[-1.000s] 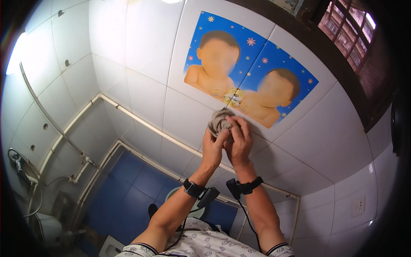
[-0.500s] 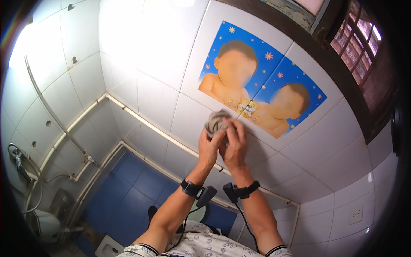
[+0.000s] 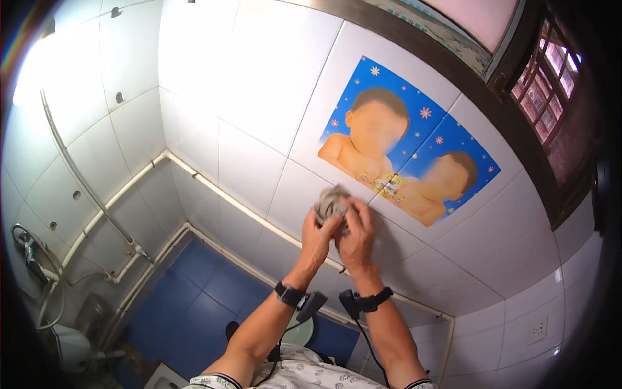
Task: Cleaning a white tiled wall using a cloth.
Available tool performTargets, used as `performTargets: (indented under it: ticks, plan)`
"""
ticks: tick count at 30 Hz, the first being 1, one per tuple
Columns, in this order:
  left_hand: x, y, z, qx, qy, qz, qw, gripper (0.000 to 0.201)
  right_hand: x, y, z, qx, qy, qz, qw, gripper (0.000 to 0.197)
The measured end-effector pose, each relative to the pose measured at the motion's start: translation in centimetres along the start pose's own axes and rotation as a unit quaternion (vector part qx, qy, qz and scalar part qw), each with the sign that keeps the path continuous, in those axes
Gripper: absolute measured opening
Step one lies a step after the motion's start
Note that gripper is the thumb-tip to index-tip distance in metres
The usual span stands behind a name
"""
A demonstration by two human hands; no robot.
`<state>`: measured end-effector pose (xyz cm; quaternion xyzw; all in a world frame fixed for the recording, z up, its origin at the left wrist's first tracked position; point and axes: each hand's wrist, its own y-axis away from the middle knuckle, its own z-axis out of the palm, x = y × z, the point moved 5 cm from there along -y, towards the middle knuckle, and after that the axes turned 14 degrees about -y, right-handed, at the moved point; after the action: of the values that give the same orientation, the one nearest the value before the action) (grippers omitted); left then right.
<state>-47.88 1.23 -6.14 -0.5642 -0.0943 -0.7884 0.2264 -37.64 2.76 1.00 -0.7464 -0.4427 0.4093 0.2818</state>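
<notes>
One bunched grey cloth (image 3: 329, 203) lies at the fingertips of both hands, just below the poster (image 3: 411, 141) on the white tiled wall (image 3: 256, 139), its crumpled shape showing no clear long axis. Left hand (image 3: 316, 235) and right hand (image 3: 356, 238) clasp it from either side, neither plainly nearer; both forearms (image 3: 257, 332) slant inward, and contact with the tiles cannot be told.

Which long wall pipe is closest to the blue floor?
The lower cream pipe, running beside the floor; the upper pipe is higher, nearer the grey cloth.
</notes>
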Motion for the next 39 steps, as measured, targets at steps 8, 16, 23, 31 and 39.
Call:
performTargets:
  ticks: [8, 16, 23, 31, 39]
  plan:
    - [-2.2, 0.0, -1.6, 0.035, -0.033, -0.011, 0.999, 0.042, 0.3, 1.1, 1.6, 0.001, -0.014, 0.025, 1.0, 0.053]
    - [-3.2, 0.6, -2.9, 0.029, 0.037, -0.037, 0.998, 0.044, 1.0, 2.7, 4.0, -0.031, 0.0, 0.019, 0.999, 0.043]
    - [2.1, -2.1, -3.6, 0.018, 0.008, 0.061, 0.998, 0.046, -2.6, -3.4, 2.9, 0.023, -0.018, -0.032, 0.999, 0.047]
    - [-3.4, -1.0, -5.8, 0.054, 0.044, -0.048, 0.996, 0.046, -0.4, 0.4, 6.7, -0.04, -0.02, 0.003, 0.999, 0.05]
    - [2.4, -3.4, -5.4, 0.066, -0.025, 0.051, 0.996, 0.04, -2.9, -4.7, 5.5, -0.005, 0.004, -0.037, 0.999, 0.045]
